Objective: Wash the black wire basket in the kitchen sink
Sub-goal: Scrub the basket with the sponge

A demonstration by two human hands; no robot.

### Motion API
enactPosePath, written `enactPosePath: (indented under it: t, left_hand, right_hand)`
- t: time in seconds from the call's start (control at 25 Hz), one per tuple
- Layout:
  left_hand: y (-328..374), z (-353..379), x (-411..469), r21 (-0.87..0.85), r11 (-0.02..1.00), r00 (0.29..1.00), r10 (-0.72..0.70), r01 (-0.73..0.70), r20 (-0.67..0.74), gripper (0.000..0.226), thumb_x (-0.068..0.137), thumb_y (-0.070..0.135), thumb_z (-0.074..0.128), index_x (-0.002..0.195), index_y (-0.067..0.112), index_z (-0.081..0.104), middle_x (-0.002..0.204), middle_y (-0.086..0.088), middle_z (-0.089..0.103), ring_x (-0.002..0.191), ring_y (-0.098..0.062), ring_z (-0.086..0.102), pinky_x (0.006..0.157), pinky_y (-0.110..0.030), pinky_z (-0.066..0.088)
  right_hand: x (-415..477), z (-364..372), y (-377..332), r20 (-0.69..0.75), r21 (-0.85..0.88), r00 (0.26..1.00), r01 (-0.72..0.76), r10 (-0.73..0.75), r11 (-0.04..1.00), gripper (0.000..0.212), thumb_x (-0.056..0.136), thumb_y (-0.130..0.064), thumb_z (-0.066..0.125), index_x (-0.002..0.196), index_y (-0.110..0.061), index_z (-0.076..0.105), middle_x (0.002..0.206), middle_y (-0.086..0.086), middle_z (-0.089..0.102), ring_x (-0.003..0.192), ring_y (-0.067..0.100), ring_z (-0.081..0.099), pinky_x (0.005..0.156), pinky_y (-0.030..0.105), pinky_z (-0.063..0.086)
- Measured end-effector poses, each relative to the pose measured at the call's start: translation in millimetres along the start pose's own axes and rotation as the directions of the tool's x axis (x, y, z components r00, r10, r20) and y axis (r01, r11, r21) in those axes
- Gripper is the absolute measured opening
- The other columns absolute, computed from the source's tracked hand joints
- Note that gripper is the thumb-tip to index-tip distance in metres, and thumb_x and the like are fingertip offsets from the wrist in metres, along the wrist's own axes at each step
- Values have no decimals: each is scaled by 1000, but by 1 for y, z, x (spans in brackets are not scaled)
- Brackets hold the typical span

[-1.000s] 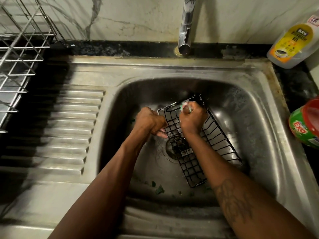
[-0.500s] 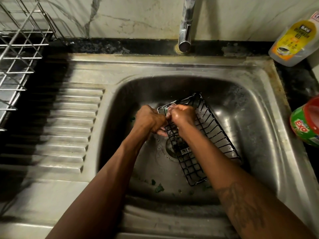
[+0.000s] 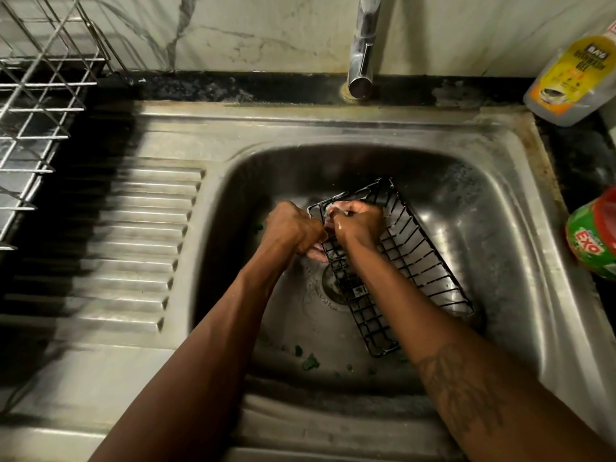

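The black wire basket (image 3: pixel 420 261) lies tilted in the steel sink (image 3: pixel 493 201), over the drain, its long side running from upper left to lower right. My left hand (image 3: pixel 293 230) grips the basket's left rim from outside. Inside the basket at its upper left corner, my right hand (image 3: pixel 358 221) is closed around a small pale soapy scrubber, mostly hidden by the fingers and pressed against the wires. Both hands are wet. The faucet (image 3: pixel 361 58) above is not running.
A chrome wire dish rack (image 3: pixel 36 105) stands at the left beside the ribbed drainboard (image 3: pixel 133 248). A yellow-labelled dishwash gel bottle (image 3: pixel 573 65) and a green-red Exo tub (image 3: pixel 596 238) sit on the right counter. Green scraps (image 3: pixel 310 361) lie on the sink floor.
My right hand has slid from the basket's far middle toward its upper left corner, close to my left hand. The left hand and the basket have barely moved.
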State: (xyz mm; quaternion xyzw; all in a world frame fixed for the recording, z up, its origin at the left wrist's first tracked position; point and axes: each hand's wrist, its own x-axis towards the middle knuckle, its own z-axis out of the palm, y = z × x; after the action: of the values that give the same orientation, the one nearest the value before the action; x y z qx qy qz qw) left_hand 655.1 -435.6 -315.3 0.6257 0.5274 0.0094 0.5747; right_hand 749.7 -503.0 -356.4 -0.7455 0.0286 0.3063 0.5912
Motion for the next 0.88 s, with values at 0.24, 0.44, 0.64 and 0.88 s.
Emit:
enactPosePath:
  t: [0.24, 0.44, 0.64, 0.88]
  left_hand:
    - [4, 1, 3, 75, 994, 996, -83, 80, 35, 19, 91, 18, 71, 99, 1, 73, 83, -11, 79, 66, -17, 77, 55, -28, 62]
    - [7, 1, 1, 12, 973, 971, -231, 231, 65, 19, 87, 20, 77, 104, 12, 72, 76, -9, 79, 76, -20, 78, 82, -36, 64]
    - [12, 5, -2, -55, 938, 938, -338, 343, 73, 12, 92, 21, 74, 98, 11, 70, 68, -2, 77, 72, -14, 76, 90, -28, 60]
    - [13, 1, 4, -43, 932, 929, -355, 361, 108, 25, 87, 16, 78, 108, 5, 71, 82, -8, 80, 83, -20, 79, 91, -31, 60]
  right_hand:
    - [-5, -5, 12, 29, -312, 997, 82, -76, 947, 15, 84, -4, 77, 81, -16, 68, 81, -2, 70, 70, 8, 65, 60, 20, 53]
    - [23, -11, 12, -231, -138, 972, 21, -53, 990, 16, 82, -1, 78, 92, -11, 72, 90, 7, 75, 78, 18, 74, 71, 34, 64]
    - [22, -17, 16, -329, -115, 936, 91, -124, 989, 16, 83, -1, 77, 97, -10, 74, 93, 8, 75, 80, 14, 72, 57, 14, 55]
    - [12, -7, 10, -259, -62, 956, 127, -139, 990, 19, 81, 3, 77, 95, -10, 72, 93, 6, 75, 81, 15, 73, 57, 14, 54]
